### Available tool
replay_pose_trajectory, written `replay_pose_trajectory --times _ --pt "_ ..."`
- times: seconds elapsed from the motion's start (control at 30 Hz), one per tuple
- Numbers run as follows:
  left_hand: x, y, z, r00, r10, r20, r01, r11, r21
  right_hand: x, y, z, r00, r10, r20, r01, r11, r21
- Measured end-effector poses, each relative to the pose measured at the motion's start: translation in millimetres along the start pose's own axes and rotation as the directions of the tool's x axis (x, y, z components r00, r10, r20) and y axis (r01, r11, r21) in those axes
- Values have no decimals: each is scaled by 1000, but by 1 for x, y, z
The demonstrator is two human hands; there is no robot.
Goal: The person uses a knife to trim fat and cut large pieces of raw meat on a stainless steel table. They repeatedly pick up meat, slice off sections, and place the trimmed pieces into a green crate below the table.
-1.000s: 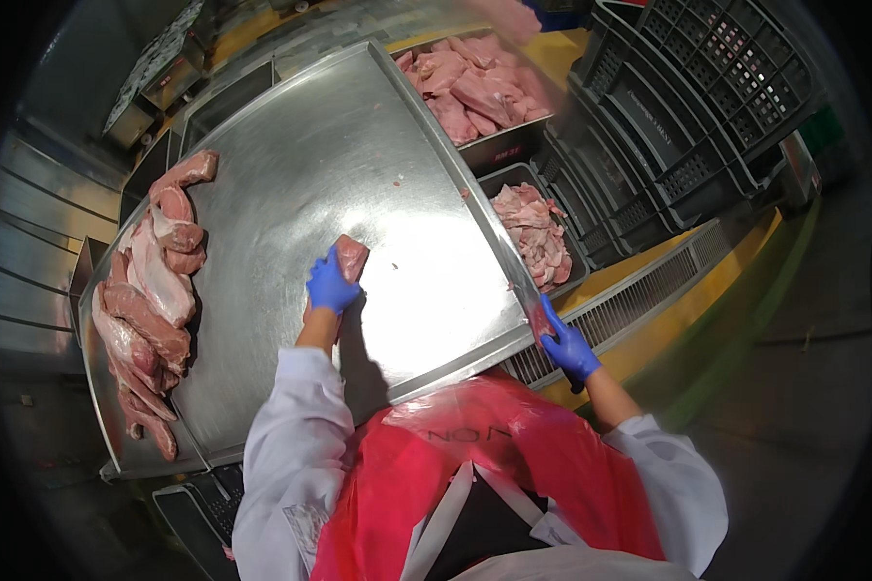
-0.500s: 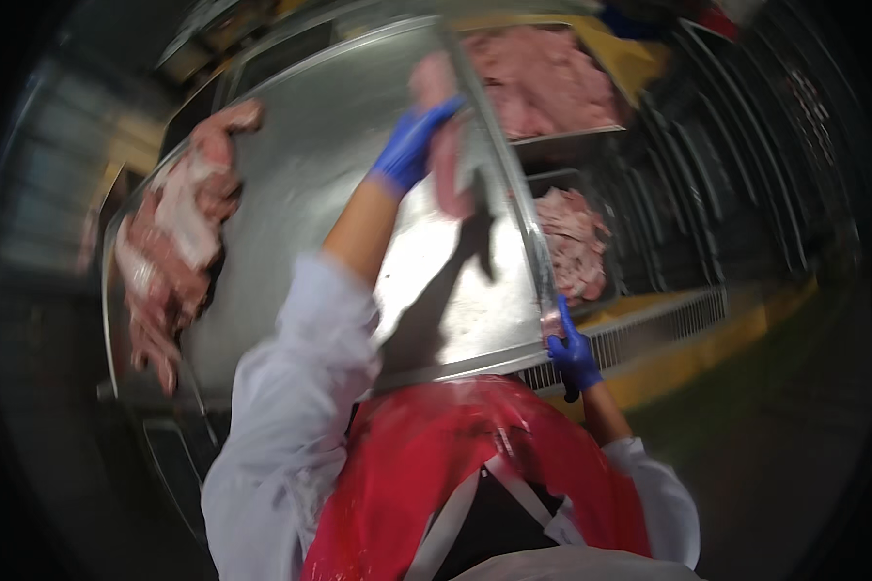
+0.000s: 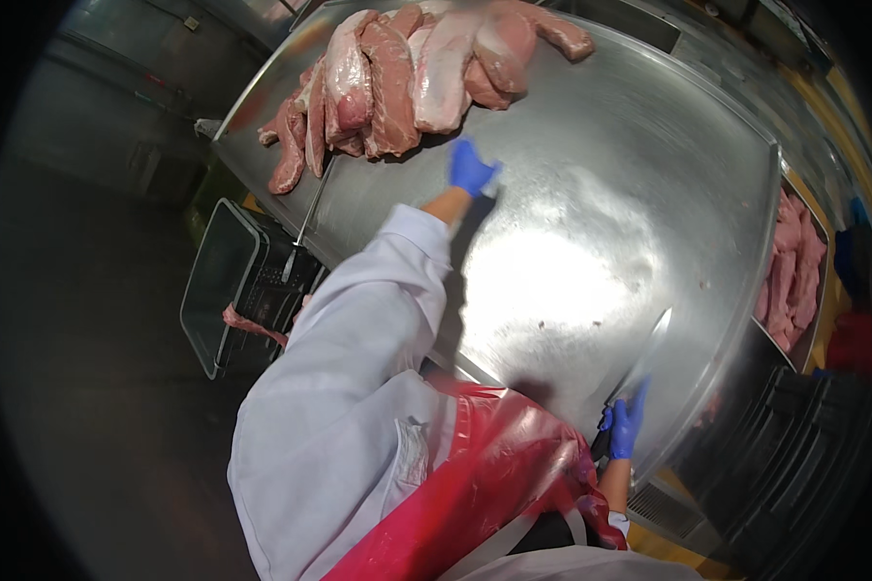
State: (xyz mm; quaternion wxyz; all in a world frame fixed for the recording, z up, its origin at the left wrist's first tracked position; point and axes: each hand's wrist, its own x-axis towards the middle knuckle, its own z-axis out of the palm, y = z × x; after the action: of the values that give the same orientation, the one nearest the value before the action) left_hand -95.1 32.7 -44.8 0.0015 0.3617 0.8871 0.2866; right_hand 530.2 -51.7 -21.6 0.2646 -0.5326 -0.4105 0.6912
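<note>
My right hand, gloved in blue, is closed round the dark handle of a knife over the near right part of the steel table. The knife's blade points away from me. My left hand, also in a blue glove, reaches out over the table just short of a pile of raw meat pieces. Nothing shows in it, and its thumb stands apart from the fingers. Long pale-pink pieces with whitish fat make up the pile, which lies along the far left edge.
A thin metal rod with a handle crosses the table's left edge. Beyond that edge stands a grey bin, with a strip of meat hanging beside it. A tray of pink meat stands past the right edge, by stacked dark crates.
My left hand has let go of a long meat piece it held near the right-hand containers and has swung toward the pile. The view has turned left. The knife is still in my right hand.
</note>
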Motion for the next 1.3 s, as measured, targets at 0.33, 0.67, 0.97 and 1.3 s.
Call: replay_pose_trajectory --times 0.33,0.67,0.97,1.3 --pt "216 -154 -107 974 -219 -61 210 970 -126 28 19 9 966 3 -259 -39 990 -135" --pt "176 -167 -108 889 -193 415 458 346 -819 32 17 20 935 100 -340 -131 989 -71" --pt "29 -81 -125 822 273 499 -465 829 312 30 22 37 890 -152 -430 74 978 -193" --pt "-96 17 -22 763 202 614 -147 979 -139 51 18 41 935 -34 -354 39 999 6"
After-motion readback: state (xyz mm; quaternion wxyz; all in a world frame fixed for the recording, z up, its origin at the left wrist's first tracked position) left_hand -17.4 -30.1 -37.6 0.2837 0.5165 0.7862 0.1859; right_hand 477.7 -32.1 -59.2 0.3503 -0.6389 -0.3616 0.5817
